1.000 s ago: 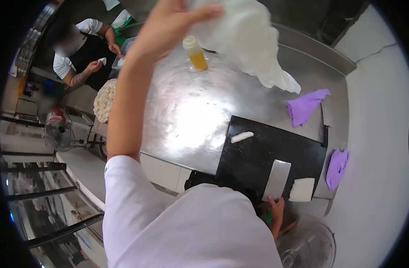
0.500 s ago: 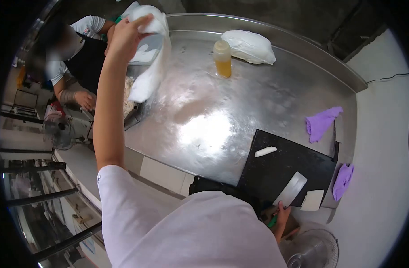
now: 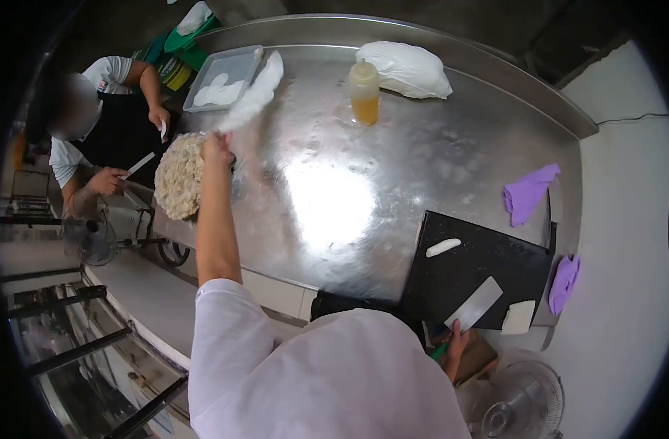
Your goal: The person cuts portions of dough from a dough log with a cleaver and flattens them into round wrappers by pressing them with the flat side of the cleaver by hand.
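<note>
My left hand (image 3: 216,146) is closed on one end of a long white cloth (image 3: 254,95), beside a large mound of lumpy, pale filling (image 3: 181,175). The cloth stretches up and right past a clear tray (image 3: 248,64) with white pieces in it. At the lower right, my right hand (image 3: 456,340) holds a wide-bladed cleaver (image 3: 475,304) over the black board (image 3: 459,278). A white dough roll (image 3: 443,247) lies on that board, and a flat pale square (image 3: 518,317) rests at its lower right corner.
A co-worker (image 3: 122,117) stands at the left with a flat tool and a small white piece. An oil bottle (image 3: 364,95) stands before a white bundle (image 3: 404,69) at the back. Purple cloths (image 3: 528,194) lie right, with a fan (image 3: 510,402) below.
My left hand has come down from the raised position to beside the mound, bringing the white cloth with it. The co-worker's hands have moved apart. The cleaver has turned slightly on the board.
</note>
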{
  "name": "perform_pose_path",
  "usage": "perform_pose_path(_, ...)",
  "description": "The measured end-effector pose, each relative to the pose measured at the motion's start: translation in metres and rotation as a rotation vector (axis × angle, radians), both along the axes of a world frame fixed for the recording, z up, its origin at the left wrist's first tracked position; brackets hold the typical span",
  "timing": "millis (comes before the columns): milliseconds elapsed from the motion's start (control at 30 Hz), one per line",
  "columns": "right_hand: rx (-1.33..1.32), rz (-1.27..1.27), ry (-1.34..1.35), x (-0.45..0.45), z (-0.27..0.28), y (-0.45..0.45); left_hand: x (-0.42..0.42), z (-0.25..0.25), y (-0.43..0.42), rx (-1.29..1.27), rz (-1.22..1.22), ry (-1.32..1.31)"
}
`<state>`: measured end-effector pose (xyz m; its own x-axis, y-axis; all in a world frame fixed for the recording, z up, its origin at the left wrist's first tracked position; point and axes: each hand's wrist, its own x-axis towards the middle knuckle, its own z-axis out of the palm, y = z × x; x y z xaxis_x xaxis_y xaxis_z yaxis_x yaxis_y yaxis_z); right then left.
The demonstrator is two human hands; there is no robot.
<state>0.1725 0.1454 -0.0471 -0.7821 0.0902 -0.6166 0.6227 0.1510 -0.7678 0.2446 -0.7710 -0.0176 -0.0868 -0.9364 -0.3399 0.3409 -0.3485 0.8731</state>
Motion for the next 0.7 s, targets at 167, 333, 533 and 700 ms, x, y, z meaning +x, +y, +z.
perform_pose_path(167,0.002,0.075,0.028,-0.006,0.004,0.001,0.029,-0.022,0.126,0.33,0.299,-0.194)
perform_pose_path(333,0.002,0.074,0.011,-0.007,0.013,-0.001,0.028,-0.044,0.229,0.113,0.174,-0.345)
perform_pose_path(533,0.02,0.16,0.046,-0.008,-0.018,0.03,-0.044,-0.008,0.4,-0.653,-0.33,-0.705)
perform_pose_path(700,0.12,0.148,0.124,-0.002,0.022,0.026,-0.094,0.01,0.515,-1.223,-1.07,-0.467)
